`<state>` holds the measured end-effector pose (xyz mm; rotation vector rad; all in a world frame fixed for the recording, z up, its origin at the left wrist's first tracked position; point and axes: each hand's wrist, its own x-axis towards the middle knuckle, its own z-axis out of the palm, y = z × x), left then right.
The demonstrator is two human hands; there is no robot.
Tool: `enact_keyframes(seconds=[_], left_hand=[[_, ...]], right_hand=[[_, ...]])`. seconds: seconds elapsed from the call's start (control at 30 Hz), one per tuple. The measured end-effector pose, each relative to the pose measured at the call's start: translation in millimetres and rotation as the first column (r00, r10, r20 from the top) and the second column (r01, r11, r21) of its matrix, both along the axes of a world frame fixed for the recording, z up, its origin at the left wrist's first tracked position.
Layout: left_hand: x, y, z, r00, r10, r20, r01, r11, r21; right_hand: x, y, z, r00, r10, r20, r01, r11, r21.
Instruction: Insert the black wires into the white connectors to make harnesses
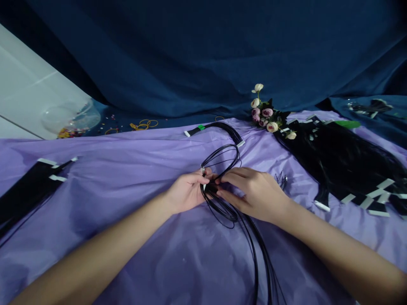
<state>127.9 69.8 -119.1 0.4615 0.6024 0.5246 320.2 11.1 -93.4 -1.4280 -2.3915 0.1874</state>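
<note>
My left hand is closed on a bundle of thin black cables, thumb on top near a small white connector. Fingers bent, my right hand pinches the same bundle from the right side. One loop of the cables stands up above both hands, and another hangs below them. Loose lengths trail down toward the front edge of the view. Just behind the loop lies a short black ribbon cable with white end connectors and a green band.
A lilac cloth covers the surface. Black cables with white connectors lie at left; a large black pile lies at right. Artificial flowers, yellow rubber bands and a tipped clear container are at the back, before a blue curtain.
</note>
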Motion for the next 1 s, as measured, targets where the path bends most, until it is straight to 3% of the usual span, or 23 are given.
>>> enact_keyframes(seconds=[0.1,0.23,0.5,0.83,0.93,1.0], left_hand=[[0,1,-0.3,0.999,-0.04,-0.003,0.04,0.998,0.038],[-1,1,-1.6,0.998,-0.068,-0.005,0.068,0.995,0.072],[-2,2,-0.8,0.991,-0.129,0.026,0.127,0.989,0.071],[-3,3,-3.6,0.988,-0.153,0.026,0.151,0.985,0.084],[-3,2,-1.1,0.991,-0.13,-0.002,0.13,0.988,0.082],[-2,2,0.5,0.994,-0.113,-0.011,0.113,0.991,0.068]], right_hand=[[3,3,0.7,0.999,0.035,-0.019,-0.035,0.999,-0.01],[11,10,-2.9,0.994,0.106,-0.041,-0.102,0.992,0.079],[10,15,-12.3,0.989,-0.038,-0.146,0.061,0.986,0.156],[10,11,-13.9,0.986,-0.029,-0.164,0.066,0.973,0.22],[9,8,-11.1,0.992,0.01,-0.126,0.028,0.954,0.298],[7,5,-6.7,0.985,0.051,-0.165,-0.006,0.966,0.26]])
